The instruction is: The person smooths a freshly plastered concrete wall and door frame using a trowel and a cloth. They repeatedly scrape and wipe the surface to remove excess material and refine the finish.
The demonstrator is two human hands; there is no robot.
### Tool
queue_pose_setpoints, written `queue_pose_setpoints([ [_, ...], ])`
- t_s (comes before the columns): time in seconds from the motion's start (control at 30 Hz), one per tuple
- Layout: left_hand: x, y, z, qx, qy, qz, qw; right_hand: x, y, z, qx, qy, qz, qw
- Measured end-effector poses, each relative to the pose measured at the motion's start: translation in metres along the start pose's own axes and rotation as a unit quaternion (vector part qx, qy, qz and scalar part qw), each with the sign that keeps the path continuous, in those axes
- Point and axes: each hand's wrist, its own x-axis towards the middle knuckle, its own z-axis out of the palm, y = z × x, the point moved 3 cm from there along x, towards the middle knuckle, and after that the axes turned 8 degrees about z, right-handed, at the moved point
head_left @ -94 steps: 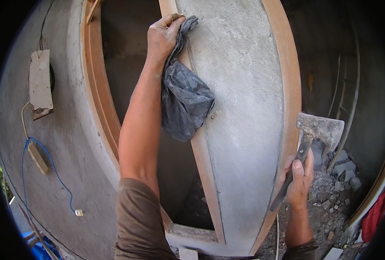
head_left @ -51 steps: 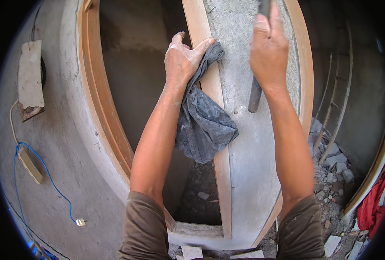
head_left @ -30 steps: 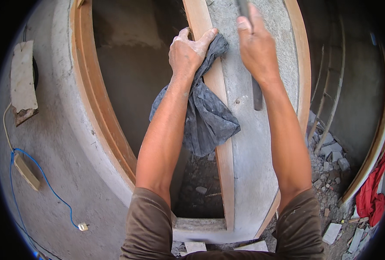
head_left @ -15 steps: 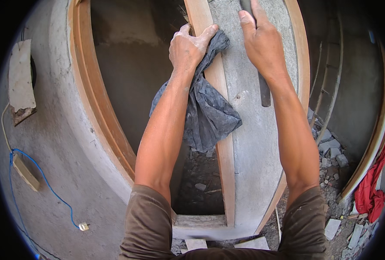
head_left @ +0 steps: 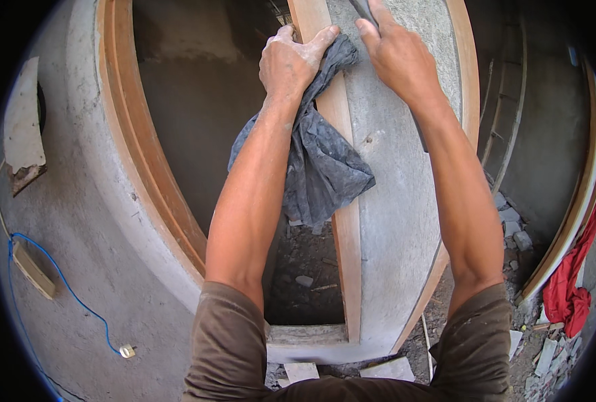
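My left hand [head_left: 289, 63] is closed on a crumpled dark grey cloth [head_left: 321, 161], possibly a plastic sheet. Its thumb lies over the edge of a wooden frame post [head_left: 337, 107], and the cloth hangs down in front of the post. Higher up on the right, my right hand [head_left: 403, 60] grips a long, dark flat strip [head_left: 363, 9] against the grey plastered column [head_left: 391, 181]. My forearm covers most of the strip; its upper part goes past the fingers, and a sliver of its lower end shows beside the arm. The strip's exact kind cannot be made out.
Left of the opening stands another wooden frame [head_left: 137, 134] in a plastered wall. A blue cable [head_left: 67, 275] with a pale plug runs along that wall. At right are a ladder [head_left: 512, 120], a red cloth [head_left: 569, 288] and broken rubble [head_left: 546, 355] on the ground.
My right hand has shifted slightly up and left, tilting the strip, and its lower end is now mostly behind my forearm. My left hand keeps its hold on the cloth. The view has shifted slightly.
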Motion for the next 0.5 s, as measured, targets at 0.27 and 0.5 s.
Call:
queue_pose_setpoints([
  [0.27, -0.001, -0.006, 0.0, 0.032, 0.01, 0.003, 0.999, -0.007, -0.02, -0.022, 0.046, 0.077, -0.011, 0.996],
  [0.5, 0.001, 0.006, -0.003, 0.002, -0.014, -0.016, 1.0, 0.001, 0.006, -0.007, -0.074, 0.019, -0.058, 0.995],
])
